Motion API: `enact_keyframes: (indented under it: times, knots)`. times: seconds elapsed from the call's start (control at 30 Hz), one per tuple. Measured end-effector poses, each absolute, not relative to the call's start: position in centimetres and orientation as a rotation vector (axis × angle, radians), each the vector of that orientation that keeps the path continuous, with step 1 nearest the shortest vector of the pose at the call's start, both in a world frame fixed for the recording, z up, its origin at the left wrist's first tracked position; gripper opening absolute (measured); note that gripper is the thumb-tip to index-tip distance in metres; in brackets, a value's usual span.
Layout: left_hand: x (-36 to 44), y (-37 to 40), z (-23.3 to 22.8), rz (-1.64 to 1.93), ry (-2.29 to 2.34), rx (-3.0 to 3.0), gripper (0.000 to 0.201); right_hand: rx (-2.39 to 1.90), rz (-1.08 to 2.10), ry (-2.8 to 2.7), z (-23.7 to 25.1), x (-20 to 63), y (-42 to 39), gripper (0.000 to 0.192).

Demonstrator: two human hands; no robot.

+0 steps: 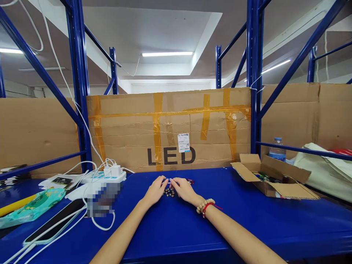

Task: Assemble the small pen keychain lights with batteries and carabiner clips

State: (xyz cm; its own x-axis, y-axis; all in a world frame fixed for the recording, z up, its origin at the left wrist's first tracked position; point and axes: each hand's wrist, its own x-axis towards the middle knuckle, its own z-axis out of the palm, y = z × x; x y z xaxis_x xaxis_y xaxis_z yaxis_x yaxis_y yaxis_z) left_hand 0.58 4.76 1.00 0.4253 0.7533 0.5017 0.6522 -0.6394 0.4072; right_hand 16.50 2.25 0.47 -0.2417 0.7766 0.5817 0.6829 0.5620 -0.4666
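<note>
Both my hands rest on the blue table [247, 220] near its middle, close together. My left hand [155, 190] and my right hand [183, 190] pinch a thin light stick-like item [168, 180] between their fingertips. Just below the fingers lies a small heap of several dark round pieces [168, 192]. A small red item [190, 181] lies just beyond my right hand. My right wrist wears a bead bracelet and a red string [205, 206].
A taped cardboard sheet marked LED [170, 132] stands behind the table. An open cardboard box [272, 176] and a water bottle [277, 149] sit at right. At left are a power strip with chargers [106, 174], white cables, a phone [55, 222] and a green pouch [33, 207]. Blue rack posts flank the space.
</note>
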Motion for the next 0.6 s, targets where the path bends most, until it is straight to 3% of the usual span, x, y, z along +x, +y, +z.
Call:
enact_keyframes:
  times: [0.2,0.6]
  knots:
    - [0.4,3.8,1.8,0.947,1.379,2.523,0.032,-1.15,0.166,-1.966,0.6,16.5,2.1,0.047]
    - [0.4,4.0,1.9,0.942,1.497,2.549,0.032,-1.071,0.172,-2.024,0.1,16.8,2.5,0.03]
